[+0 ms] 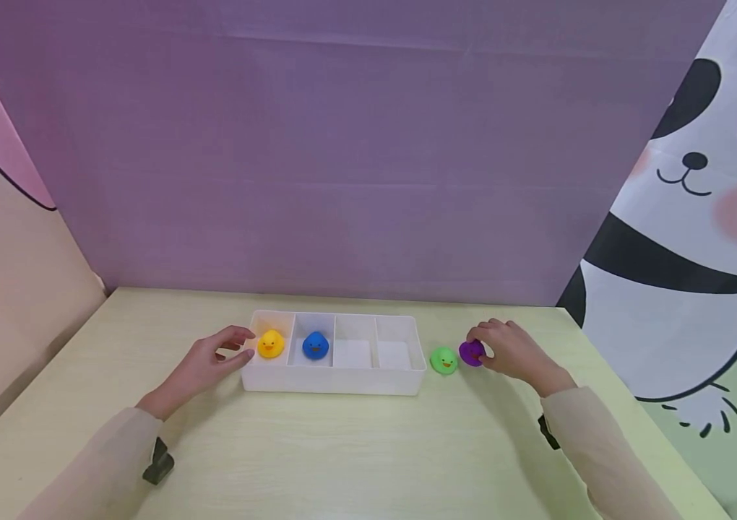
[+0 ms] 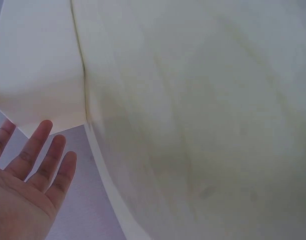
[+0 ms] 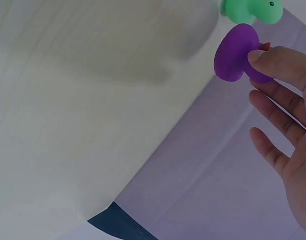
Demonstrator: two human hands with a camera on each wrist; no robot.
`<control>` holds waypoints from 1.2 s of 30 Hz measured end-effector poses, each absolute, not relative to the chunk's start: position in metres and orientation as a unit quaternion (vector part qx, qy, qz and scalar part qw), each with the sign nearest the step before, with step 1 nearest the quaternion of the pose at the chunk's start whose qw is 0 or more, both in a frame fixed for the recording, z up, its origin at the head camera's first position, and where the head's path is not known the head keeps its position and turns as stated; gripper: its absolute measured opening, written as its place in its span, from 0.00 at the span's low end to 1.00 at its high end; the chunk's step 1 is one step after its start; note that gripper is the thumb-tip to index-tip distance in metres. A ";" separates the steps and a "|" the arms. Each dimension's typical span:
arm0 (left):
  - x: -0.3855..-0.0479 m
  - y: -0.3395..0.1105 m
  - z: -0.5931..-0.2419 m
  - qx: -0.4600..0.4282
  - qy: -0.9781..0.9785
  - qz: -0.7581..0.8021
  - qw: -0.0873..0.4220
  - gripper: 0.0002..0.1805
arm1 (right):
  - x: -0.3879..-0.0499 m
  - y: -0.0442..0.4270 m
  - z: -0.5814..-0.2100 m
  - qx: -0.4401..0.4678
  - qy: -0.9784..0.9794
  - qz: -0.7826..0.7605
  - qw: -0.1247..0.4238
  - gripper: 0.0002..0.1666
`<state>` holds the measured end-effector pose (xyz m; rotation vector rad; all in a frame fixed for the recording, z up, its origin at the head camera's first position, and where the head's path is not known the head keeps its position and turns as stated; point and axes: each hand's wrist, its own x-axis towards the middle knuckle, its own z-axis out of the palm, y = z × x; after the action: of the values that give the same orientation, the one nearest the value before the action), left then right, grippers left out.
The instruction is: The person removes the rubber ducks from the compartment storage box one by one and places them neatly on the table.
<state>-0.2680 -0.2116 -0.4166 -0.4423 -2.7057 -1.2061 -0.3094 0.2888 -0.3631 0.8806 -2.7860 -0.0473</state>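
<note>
A purple rubber duck [image 1: 470,353] is pinched between the thumb and fingers of my right hand [image 1: 514,352], to the right of the box. The right wrist view shows the thumb pressed on the purple duck [image 3: 236,54]. Just left of it a green rubber duck [image 1: 444,360] stands on the table. My left hand [image 1: 212,359] is at the left end of a white divided box [image 1: 332,381], fingers extended and holding nothing. Inside the box, a yellow duck [image 1: 271,344] sits in the leftmost compartment and a blue duck [image 1: 315,345] in the one beside it.
The pale wooden table [image 1: 316,455] ends at a purple backdrop [image 1: 368,159] behind the box. A panda-print sheet [image 1: 661,339] hangs on the right, and a pink and beige one on the left.
</note>
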 end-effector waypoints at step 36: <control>-0.266 -0.211 -0.414 -0.145 -0.899 -0.405 0.075 0.19 | -0.310 0.297 -0.381 0.293 -0.952 0.020 0.087 0.19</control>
<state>-0.2661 -0.2110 -0.4141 -0.4342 -2.6980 -1.2163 -0.3105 0.2968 -0.3814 0.8714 -2.8350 0.0592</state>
